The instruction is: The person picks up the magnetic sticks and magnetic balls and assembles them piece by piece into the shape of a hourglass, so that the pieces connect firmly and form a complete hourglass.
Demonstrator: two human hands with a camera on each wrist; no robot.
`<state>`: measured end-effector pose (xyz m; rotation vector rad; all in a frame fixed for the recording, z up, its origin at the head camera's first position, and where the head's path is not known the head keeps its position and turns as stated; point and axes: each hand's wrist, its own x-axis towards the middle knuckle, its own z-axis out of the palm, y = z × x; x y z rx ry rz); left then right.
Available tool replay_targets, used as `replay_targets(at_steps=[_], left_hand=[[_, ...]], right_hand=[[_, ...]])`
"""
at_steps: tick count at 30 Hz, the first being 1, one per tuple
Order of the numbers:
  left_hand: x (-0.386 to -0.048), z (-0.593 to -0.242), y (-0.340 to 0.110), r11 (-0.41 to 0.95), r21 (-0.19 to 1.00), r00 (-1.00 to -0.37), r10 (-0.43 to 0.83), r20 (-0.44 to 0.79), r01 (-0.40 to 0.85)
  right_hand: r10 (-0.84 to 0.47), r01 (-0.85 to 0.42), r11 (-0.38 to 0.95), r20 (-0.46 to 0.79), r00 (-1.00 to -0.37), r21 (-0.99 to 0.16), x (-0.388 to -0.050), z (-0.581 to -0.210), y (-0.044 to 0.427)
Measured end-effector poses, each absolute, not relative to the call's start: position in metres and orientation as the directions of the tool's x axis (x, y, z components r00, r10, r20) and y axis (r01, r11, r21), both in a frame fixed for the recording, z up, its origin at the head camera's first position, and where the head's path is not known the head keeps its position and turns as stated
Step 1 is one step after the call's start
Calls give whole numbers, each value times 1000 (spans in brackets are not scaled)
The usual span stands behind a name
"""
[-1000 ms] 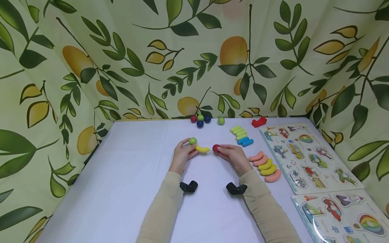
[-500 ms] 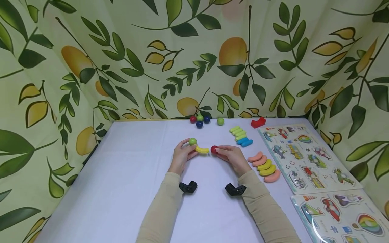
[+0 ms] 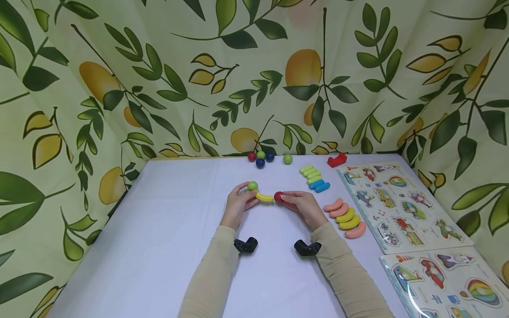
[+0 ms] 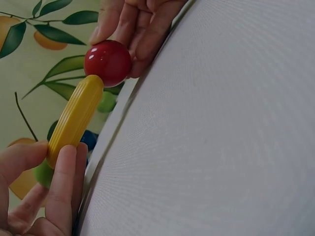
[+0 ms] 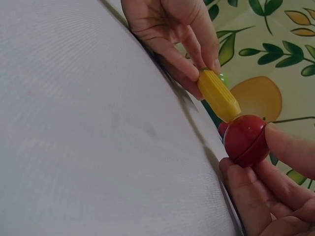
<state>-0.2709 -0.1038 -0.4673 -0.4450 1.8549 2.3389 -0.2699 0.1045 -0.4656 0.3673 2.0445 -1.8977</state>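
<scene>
In the head view my left hand point(image 3: 237, 204) pinches a curved yellow stick point(image 3: 264, 197) near its left end, just above the white table. A green ball point(image 3: 252, 186) sits at that end, by the fingertips. My right hand point(image 3: 304, 206) holds a red ball point(image 3: 279, 197) between thumb and fingers, against the stick's right end. Both wrist views show the red ball point(image 4: 108, 63) meeting the tip of the ridged yellow stick point(image 5: 218, 96). Most of the green ball point(image 4: 44, 174) is hidden behind the stick and fingers in the left wrist view.
Several loose balls point(image 3: 260, 163) lie at the table's back edge, beside a red angular piece point(image 3: 337, 160). Short green and blue sticks point(image 3: 314, 175) and curved pink and yellow sticks point(image 3: 351, 222) lie to the right. Two picture boards point(image 3: 397, 207) line the right side.
My right hand has moved left with the red ball, closing the gap to the yellow stick's end. My left hand stays almost still with the stick and green ball.
</scene>
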Motion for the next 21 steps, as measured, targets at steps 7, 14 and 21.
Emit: replay_targets(at_steps=[7, 14, 21], left_hand=[[-272, -469, -104, -216, 934, -948, -78, -309, -286], [-273, -469, -104, -209, 934, -948, -73, -311, -290], [-274, -469, -104, -215, 932, -947, -72, -314, -292]], right_hand=[[-27, 406, 131, -412, -911, -905, -270, -465, 103], [-36, 392, 131, -399, -916, -911, -270, -467, 103], [-67, 379, 93, -386, -920, -921, -269, -465, 109]])
